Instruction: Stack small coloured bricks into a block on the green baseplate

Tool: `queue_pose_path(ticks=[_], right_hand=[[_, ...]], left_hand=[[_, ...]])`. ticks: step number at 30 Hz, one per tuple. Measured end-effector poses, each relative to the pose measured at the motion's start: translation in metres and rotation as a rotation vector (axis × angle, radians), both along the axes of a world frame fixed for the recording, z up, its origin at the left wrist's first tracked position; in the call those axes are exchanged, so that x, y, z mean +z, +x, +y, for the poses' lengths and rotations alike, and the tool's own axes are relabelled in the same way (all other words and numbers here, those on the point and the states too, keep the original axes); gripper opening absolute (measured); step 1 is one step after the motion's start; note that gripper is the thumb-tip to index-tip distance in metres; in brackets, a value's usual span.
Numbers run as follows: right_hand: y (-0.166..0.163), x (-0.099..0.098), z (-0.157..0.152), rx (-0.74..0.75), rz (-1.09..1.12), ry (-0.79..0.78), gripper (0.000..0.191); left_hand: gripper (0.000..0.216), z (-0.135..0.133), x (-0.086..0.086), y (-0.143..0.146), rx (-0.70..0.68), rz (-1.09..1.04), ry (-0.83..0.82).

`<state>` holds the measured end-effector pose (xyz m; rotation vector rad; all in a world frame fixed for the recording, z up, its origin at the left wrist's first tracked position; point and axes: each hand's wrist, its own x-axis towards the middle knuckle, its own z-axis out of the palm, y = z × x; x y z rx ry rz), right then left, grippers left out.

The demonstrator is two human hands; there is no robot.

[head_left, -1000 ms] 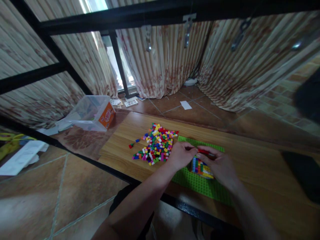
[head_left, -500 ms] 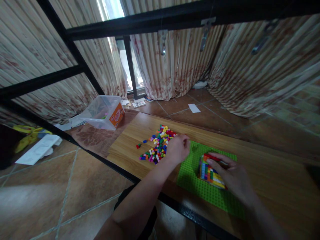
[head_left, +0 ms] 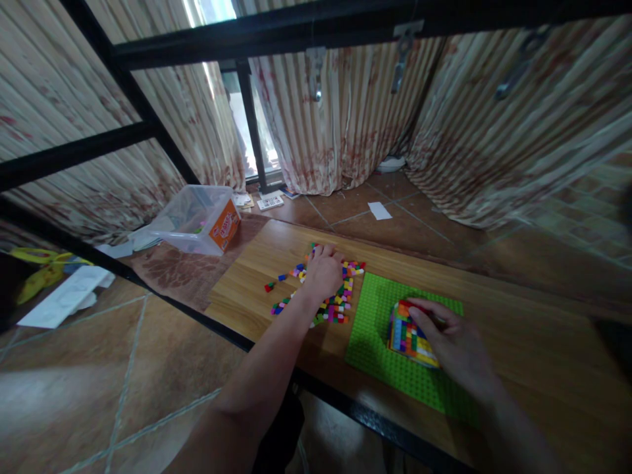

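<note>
My left hand (head_left: pixel 324 272) reaches over the far part of a loose pile of small coloured toy bricks (head_left: pixel 340 307), fingers apart and tips down among them. Part of the pile is hidden under it. On a green studded baseplate (head_left: pixel 371 329) stands a block built of multicoloured bricks (head_left: pixel 412 339), with rows of blue, orange, red and yellow on its top. My right hand (head_left: pixel 451 336) grips this brick block from the right, the thumb on its top near the red far edge. Its right side is covered by that hand.
The wooden tabletop (head_left: pixel 247 280) has a black metal edge along my side. A clear plastic box with an orange label (head_left: pixel 197 224) sits beyond its left end. Black metal bars (head_left: pixel 276 36) cross above, before striped curtains (head_left: pixel 340 125). White paper (head_left: pixel 380 210) lies on the tiled floor.
My left hand has moved left from beside the baseplate onto the brick pile, and its fingers have spread. My right hand stays on the brick block. The view has shifted slightly.
</note>
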<state>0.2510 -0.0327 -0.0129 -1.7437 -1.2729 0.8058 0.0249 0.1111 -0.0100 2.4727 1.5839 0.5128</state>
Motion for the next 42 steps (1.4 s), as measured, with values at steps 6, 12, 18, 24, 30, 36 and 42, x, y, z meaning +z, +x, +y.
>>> queue_pose_path(ticks=[6,12,18,24,30,36,42], right_hand=[[-0.001,0.003,0.000,-0.016,-0.021,-0.013,0.046],[-0.002,0.002,-0.001,0.002,-0.052,0.027,0.045],[0.001,-0.002,0.000,0.030,-0.024,0.011,0.046],[0.001,-0.003,0.000,0.031,-0.058,0.005,0.046],[-0.001,0.004,0.001,-0.060,-0.135,0.154,0.041],[-0.015,0.023,-0.004,-0.121,-0.091,0.323,0.033],[-0.030,0.035,-0.008,-0.018,0.012,0.322,0.027]], left_hand=[[0.026,0.002,0.008,-0.002,-0.019,0.002,-0.070],[0.025,0.000,0.012,-0.005,-0.003,0.032,-0.089],[0.021,-0.002,0.021,-0.010,0.002,-0.039,-0.047],[0.017,0.008,0.023,-0.019,0.002,-0.395,-0.025],[0.017,0.003,0.027,-0.017,-0.051,-1.147,-0.478],[0.015,-0.032,0.035,0.011,-0.225,-1.442,-0.861],[0.011,-0.058,0.036,0.045,-0.287,-1.496,-1.010]])
